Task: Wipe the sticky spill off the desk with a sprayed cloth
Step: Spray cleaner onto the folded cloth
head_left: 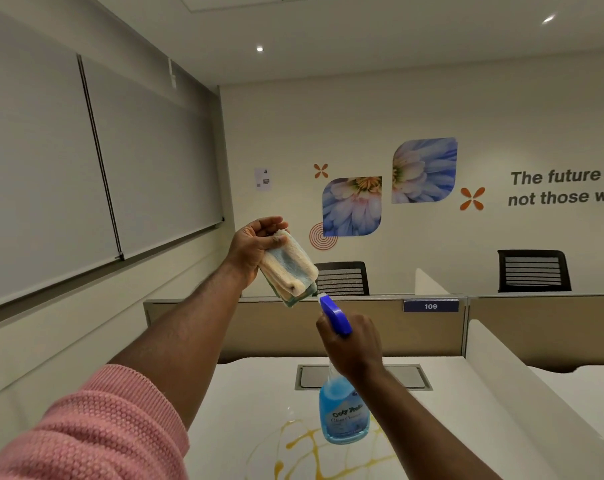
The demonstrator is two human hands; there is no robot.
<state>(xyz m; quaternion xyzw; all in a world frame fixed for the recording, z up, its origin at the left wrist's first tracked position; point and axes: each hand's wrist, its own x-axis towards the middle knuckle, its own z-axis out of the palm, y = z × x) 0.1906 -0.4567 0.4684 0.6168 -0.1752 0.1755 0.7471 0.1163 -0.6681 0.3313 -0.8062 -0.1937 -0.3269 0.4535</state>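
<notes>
My left hand (255,244) holds a folded cream and pale blue cloth (288,270) up in the air above the far end of the desk. My right hand (352,344) grips the neck of a spray bottle (343,410) of blue liquid, raised over the desk. Its blue nozzle (333,313) points up at the lower edge of the cloth, almost touching it. A yellow sticky spill (311,452) lies in thin streaks on the white desk (245,403), below and behind the bottle.
A grey cable hatch (311,375) is set into the desk's far end. Beige partitions with a "109" label (430,306) close the back, and a white divider (522,389) runs along the right. Two black chairs (532,270) stand beyond. A wall with blinds (85,168) is left.
</notes>
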